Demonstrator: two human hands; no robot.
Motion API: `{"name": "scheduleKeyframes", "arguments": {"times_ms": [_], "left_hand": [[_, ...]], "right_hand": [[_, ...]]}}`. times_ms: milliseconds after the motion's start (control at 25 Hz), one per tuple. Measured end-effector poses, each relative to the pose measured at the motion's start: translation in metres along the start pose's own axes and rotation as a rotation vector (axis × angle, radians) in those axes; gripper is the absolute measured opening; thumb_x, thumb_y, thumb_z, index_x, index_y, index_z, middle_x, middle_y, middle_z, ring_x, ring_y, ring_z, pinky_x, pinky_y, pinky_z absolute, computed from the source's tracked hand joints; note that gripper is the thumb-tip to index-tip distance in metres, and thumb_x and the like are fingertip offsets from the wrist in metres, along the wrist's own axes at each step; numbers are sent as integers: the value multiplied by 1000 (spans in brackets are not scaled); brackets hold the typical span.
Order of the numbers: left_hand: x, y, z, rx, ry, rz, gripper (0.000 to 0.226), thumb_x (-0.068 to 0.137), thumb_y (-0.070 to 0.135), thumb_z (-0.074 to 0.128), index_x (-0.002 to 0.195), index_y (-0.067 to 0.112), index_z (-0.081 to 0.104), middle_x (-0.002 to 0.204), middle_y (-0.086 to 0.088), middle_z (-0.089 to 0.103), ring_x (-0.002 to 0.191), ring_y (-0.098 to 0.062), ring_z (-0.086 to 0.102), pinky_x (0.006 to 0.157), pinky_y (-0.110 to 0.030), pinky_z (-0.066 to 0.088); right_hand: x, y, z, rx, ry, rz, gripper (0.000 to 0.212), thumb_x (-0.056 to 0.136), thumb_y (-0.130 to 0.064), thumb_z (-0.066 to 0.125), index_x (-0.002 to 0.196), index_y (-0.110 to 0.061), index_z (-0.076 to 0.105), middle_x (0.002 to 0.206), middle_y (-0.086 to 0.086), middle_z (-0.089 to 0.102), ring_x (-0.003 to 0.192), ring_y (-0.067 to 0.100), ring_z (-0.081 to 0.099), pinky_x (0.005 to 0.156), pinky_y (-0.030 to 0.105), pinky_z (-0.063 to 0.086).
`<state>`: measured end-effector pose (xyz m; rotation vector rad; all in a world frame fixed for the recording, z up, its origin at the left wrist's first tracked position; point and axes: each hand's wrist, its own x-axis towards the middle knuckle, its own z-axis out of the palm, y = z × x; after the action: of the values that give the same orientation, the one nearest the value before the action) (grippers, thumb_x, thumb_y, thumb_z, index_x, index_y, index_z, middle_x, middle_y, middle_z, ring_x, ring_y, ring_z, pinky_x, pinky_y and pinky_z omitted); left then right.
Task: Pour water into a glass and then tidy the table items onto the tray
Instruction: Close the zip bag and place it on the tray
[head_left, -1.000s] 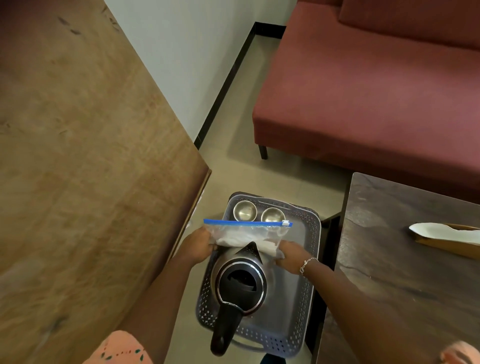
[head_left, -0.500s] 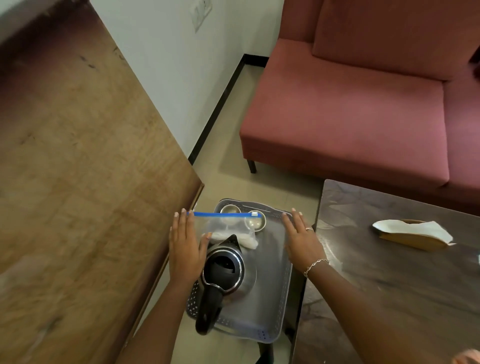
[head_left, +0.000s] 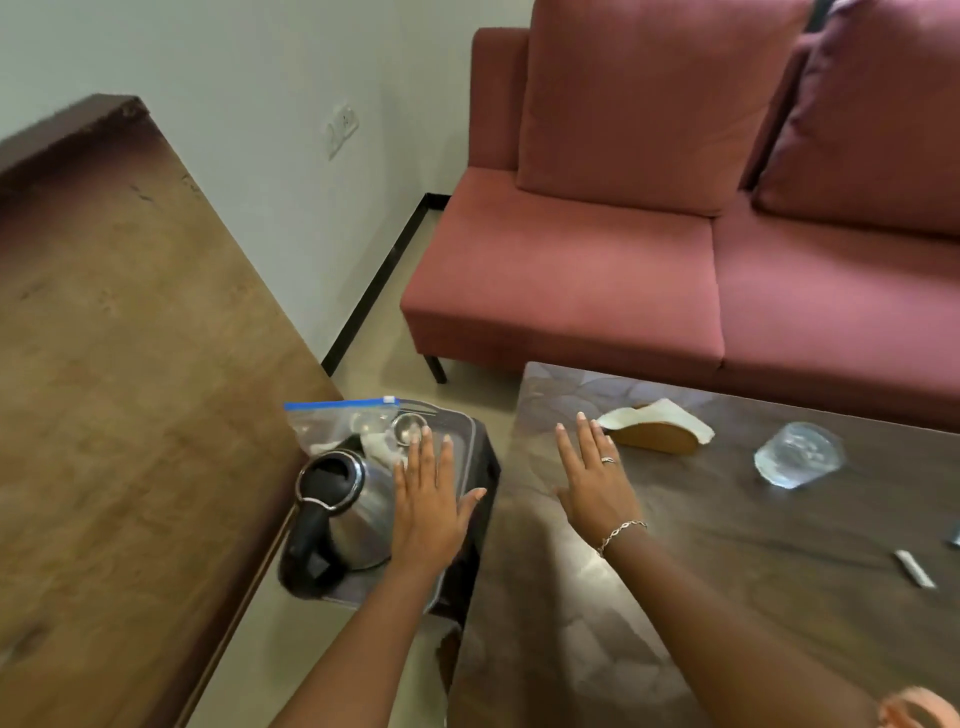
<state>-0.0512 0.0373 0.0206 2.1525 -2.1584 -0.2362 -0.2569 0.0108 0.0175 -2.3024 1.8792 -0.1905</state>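
Left hand (head_left: 431, 499): palm down, flat, held over the right half of the tray (head_left: 470, 434), with the fingers (head_left: 423, 452) straight and slightly spread and the thumb out to the right; nothing is gripped. Right hand (head_left: 597, 483): palm down over the near left corner of the bench (head_left: 675, 623), with the fingers (head_left: 584, 441) straight and fanned apart, holding nothing (contact with the surface cannot be told). The tray sits low, just left of the bench. The kettle (head_left: 358, 514) stands upright in the tray; its handle-to-spout axis runs near to far, with the handle toward the person and the spout toward the far end. The bag (head_left: 337, 418) stands at the far end of the tray, with its blue zip strip on top running left to right. A steel cup (head_left: 408, 427) sits just beside the bag. The glass (head_left: 797, 454) is on the bench, well apart from the right hand. Change from one second ago: both hands then held the bag, and now both are off it. Change from half a second ago: the hands flanked the tray, and the right hand has since shifted over the bench.
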Motion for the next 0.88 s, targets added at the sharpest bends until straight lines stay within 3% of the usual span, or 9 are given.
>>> {"name": "scheduleKeyframes", "arguments": {"times_ms": [80,200,280,320,440,640,720,800,880], "left_hand": [[-14,38,1,5,9,41,76,92,60,4,140,6,29,146,-23,35,137,-31,21,109,-45,16],[-35,98,-2,27,-35,83,80,92,59,2,132,4,44,139,-23,45,130,-36,42,102,-50,38],[-48,134,-6,54,-57,123,79,92,58,5,129,4,49,136,-24,48,125,-37,48,96,-53,42],[-53,151,-7,69,-48,154,77,91,58,10,128,4,51,135,-24,49,124,-37,49,95,-53,43],[-65,191,-6,89,-52,243,73,85,57,23,127,5,52,135,-22,50,124,-35,50,96,-50,43],[-73,246,3,94,-119,363,83,92,57,-1,125,6,55,133,-21,53,122,-33,53,94,-48,46],[-69,262,8,95,-92,401,90,89,60,-8,128,6,52,137,-22,47,127,-33,48,99,-47,41],[-65,280,16,60,-93,472,108,73,69,-26,142,7,31,152,-21,22,141,-33,22,114,-44,19],[-62,296,24,3,-131,520,122,55,74,-38,147,9,11,156,-17,0,145,-30,-1,117,-42,1]], "right_hand": [[-29,25,-16,-10,56,18,76,79,-23,67,142,-7,27,150,25,22,138,41,21,113,45,17],[-74,67,-38,-23,26,71,78,77,-24,69,142,-7,28,150,24,22,138,41,21,113,48,19],[-100,94,-53,-49,63,133,81,69,-26,77,137,-6,39,144,26,33,133,43,33,108,51,28],[-113,107,-60,-47,74,161,81,69,-26,77,137,-5,39,144,27,33,133,43,32,108,50,27],[-142,136,-72,-6,67,174,76,84,-27,61,144,-8,19,153,24,11,142,38,8,117,44,8],[-179,176,-85,16,116,303,73,80,-22,66,141,-4,30,148,27,24,139,42,18,114,48,12],[-186,189,-90,5,119,326,72,80,-22,66,140,-4,31,148,27,25,139,42,19,114,48,13],[-194,205,-94,2,126,368,71,81,-22,65,140,-5,31,148,26,25,140,41,18,115,48,12],[-202,223,-96,-21,127,415,72,78,-22,68,139,-4,34,146,27,29,138,42,22,113,49,15]]}}
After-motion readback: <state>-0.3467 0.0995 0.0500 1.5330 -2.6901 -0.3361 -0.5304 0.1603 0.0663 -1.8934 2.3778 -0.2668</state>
